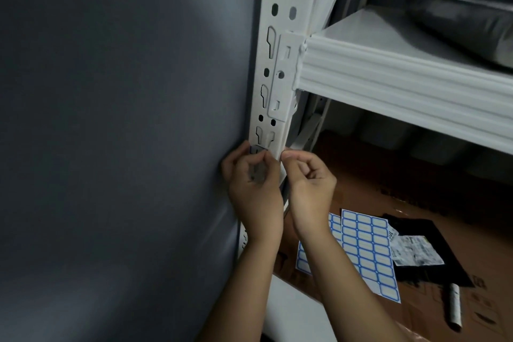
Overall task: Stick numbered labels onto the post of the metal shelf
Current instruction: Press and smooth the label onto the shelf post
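Pressing is the step in hand: left hand (254, 175) pinches the label (257, 149) against the post (273, 86), right hand (306, 175) — fingers curled — nips its right edge. Smooth outward, clear of the slots. Farther off, label sheets (366, 247) lie on the cardboard floor (388, 175) — beneath the shelf (402, 69).

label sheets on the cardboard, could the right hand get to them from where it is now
Probably yes. The right hand is up at the post, its fingers curled, and the label sheets lie uncovered on the cardboard just below its forearm. Nothing sits between them; it would only have to leave the post.
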Demonstrator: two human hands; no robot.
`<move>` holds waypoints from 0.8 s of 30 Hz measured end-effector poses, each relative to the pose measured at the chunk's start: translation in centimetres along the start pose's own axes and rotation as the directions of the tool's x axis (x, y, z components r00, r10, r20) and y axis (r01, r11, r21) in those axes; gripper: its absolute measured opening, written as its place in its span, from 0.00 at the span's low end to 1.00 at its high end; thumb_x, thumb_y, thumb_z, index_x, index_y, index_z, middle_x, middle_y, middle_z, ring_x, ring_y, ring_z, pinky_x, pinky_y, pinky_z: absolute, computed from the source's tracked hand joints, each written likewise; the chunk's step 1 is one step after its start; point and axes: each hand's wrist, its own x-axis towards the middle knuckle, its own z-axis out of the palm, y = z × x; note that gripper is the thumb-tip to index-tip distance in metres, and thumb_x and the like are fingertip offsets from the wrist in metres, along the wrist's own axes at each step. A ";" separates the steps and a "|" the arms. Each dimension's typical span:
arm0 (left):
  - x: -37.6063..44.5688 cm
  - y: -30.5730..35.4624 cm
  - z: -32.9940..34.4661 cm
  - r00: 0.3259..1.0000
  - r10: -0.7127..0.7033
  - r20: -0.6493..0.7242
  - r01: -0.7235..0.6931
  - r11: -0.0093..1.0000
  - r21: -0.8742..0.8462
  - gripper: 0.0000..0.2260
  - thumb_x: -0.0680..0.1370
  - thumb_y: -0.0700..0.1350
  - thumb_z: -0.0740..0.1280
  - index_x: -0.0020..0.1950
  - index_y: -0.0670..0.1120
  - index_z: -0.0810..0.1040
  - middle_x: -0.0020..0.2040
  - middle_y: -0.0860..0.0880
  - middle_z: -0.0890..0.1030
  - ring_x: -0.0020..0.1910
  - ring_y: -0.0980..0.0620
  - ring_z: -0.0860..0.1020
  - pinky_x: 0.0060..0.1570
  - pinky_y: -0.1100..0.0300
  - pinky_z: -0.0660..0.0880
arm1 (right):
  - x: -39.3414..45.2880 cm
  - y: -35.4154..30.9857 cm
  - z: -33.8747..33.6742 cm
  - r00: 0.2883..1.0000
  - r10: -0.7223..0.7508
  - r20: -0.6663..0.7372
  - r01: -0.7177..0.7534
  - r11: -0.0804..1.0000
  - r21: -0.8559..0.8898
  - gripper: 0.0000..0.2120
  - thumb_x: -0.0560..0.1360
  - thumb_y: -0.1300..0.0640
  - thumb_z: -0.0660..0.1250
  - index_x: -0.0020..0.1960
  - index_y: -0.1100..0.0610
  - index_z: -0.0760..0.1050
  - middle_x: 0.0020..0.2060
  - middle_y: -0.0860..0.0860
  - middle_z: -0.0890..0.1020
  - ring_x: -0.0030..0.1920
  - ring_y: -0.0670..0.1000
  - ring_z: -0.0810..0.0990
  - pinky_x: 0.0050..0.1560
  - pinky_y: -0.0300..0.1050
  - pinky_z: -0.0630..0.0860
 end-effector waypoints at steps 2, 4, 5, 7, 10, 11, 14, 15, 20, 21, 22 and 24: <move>0.1 0.0 0.2 1.000 0.006 -0.008 -0.006 1.000 0.014 0.13 0.71 0.33 0.70 0.36 0.52 0.76 0.52 0.58 0.73 0.51 0.66 0.75 0.47 0.77 0.70 | 0.0 0.1 0.0 1.000 -0.002 -0.003 0.002 1.000 -0.003 0.04 0.73 0.73 0.66 0.44 0.68 0.79 0.29 0.42 0.82 0.34 0.36 0.79 0.40 0.27 0.73; 0.2 -0.3 0.3 1.000 0.026 -0.006 -0.026 0.999 0.031 0.14 0.70 0.32 0.69 0.36 0.52 0.76 0.52 0.58 0.73 0.51 0.67 0.74 0.47 0.77 0.69 | 0.0 0.1 0.1 1.000 0.006 -0.006 -0.006 1.000 -0.003 0.05 0.73 0.72 0.66 0.43 0.67 0.79 0.29 0.42 0.82 0.33 0.36 0.78 0.39 0.28 0.74; 0.2 -0.3 0.4 0.999 0.030 -0.012 -0.030 0.999 0.032 0.14 0.70 0.32 0.69 0.36 0.52 0.76 0.52 0.58 0.73 0.51 0.67 0.74 0.47 0.77 0.69 | 0.0 0.2 0.1 1.000 0.012 -0.011 -0.012 1.000 -0.002 0.06 0.73 0.72 0.66 0.42 0.65 0.79 0.29 0.42 0.82 0.33 0.36 0.78 0.39 0.29 0.74; 0.2 -0.3 0.5 0.999 0.038 -0.036 -0.037 0.999 0.028 0.13 0.70 0.31 0.69 0.36 0.50 0.75 0.51 0.57 0.73 0.50 0.68 0.74 0.46 0.77 0.70 | 0.0 0.4 0.2 0.999 0.023 -0.025 -0.023 1.000 0.012 0.08 0.73 0.71 0.66 0.41 0.62 0.79 0.29 0.43 0.82 0.33 0.38 0.78 0.39 0.29 0.74; 0.1 -0.3 0.2 0.997 0.063 -0.037 -0.061 0.997 0.037 0.09 0.71 0.30 0.68 0.38 0.44 0.77 0.51 0.52 0.74 0.48 0.71 0.74 0.45 0.78 0.69 | 0.0 0.4 0.2 0.999 0.029 -0.024 -0.028 0.999 0.037 0.06 0.73 0.73 0.66 0.42 0.65 0.79 0.29 0.43 0.82 0.33 0.37 0.79 0.39 0.29 0.74; 0.1 -0.4 0.0 0.997 0.068 -0.022 -0.067 0.997 0.038 0.09 0.72 0.30 0.68 0.39 0.43 0.77 0.52 0.53 0.74 0.48 0.72 0.75 0.46 0.78 0.70 | 0.0 0.3 0.2 0.999 0.027 -0.018 -0.026 0.999 0.039 0.05 0.73 0.73 0.65 0.43 0.67 0.79 0.29 0.43 0.82 0.33 0.37 0.79 0.39 0.28 0.74; 0.0 -0.6 -0.6 0.998 0.066 0.023 -0.066 0.997 0.029 0.11 0.74 0.34 0.69 0.41 0.50 0.79 0.53 0.58 0.74 0.51 0.62 0.78 0.48 0.68 0.77 | 0.0 0.3 0.0 1.000 0.018 -0.004 -0.018 0.999 0.026 0.04 0.73 0.73 0.65 0.45 0.70 0.79 0.29 0.43 0.83 0.34 0.37 0.80 0.39 0.28 0.74; -0.1 -0.6 -0.8 0.998 0.065 0.029 -0.065 0.997 0.028 0.11 0.74 0.35 0.69 0.42 0.52 0.79 0.54 0.59 0.75 0.52 0.59 0.78 0.48 0.64 0.78 | 0.0 0.3 0.0 1.000 0.018 -0.002 -0.018 1.000 0.026 0.04 0.73 0.73 0.65 0.45 0.70 0.79 0.30 0.44 0.83 0.34 0.37 0.80 0.39 0.28 0.74; -0.6 -0.8 -1.0 0.995 0.087 0.045 -0.088 0.995 0.036 0.10 0.75 0.35 0.68 0.46 0.51 0.80 0.57 0.60 0.74 0.55 0.45 0.80 0.48 0.47 0.80 | 0.0 -0.1 -0.1 1.000 0.021 0.013 -0.022 1.000 0.014 0.05 0.73 0.74 0.65 0.44 0.69 0.79 0.35 0.51 0.82 0.35 0.37 0.80 0.40 0.28 0.74; -0.6 -0.8 -1.0 0.995 0.092 0.040 -0.094 0.995 0.041 0.10 0.75 0.35 0.68 0.46 0.50 0.81 0.57 0.60 0.74 0.56 0.46 0.79 0.48 0.47 0.80 | 0.0 -0.1 -0.1 1.000 0.023 0.015 -0.024 1.000 0.013 0.05 0.73 0.74 0.65 0.44 0.68 0.79 0.34 0.51 0.82 0.35 0.37 0.80 0.40 0.28 0.74; -0.5 -0.8 -1.0 0.995 0.093 0.034 -0.095 0.995 0.041 0.09 0.75 0.35 0.69 0.46 0.49 0.81 0.57 0.60 0.74 0.55 0.47 0.79 0.48 0.47 0.80 | 0.0 -0.1 -0.2 1.000 0.026 0.014 -0.027 1.000 0.015 0.05 0.73 0.74 0.65 0.44 0.69 0.79 0.33 0.49 0.82 0.34 0.37 0.80 0.39 0.28 0.74; -0.5 -0.9 -0.9 0.996 0.089 0.020 -0.090 0.995 0.043 0.07 0.74 0.35 0.69 0.46 0.47 0.82 0.57 0.59 0.75 0.56 0.50 0.79 0.47 0.48 0.80 | 0.0 -0.2 -0.2 0.999 0.034 0.014 -0.034 0.999 0.025 0.05 0.73 0.74 0.65 0.44 0.70 0.79 0.31 0.45 0.82 0.33 0.36 0.79 0.38 0.27 0.74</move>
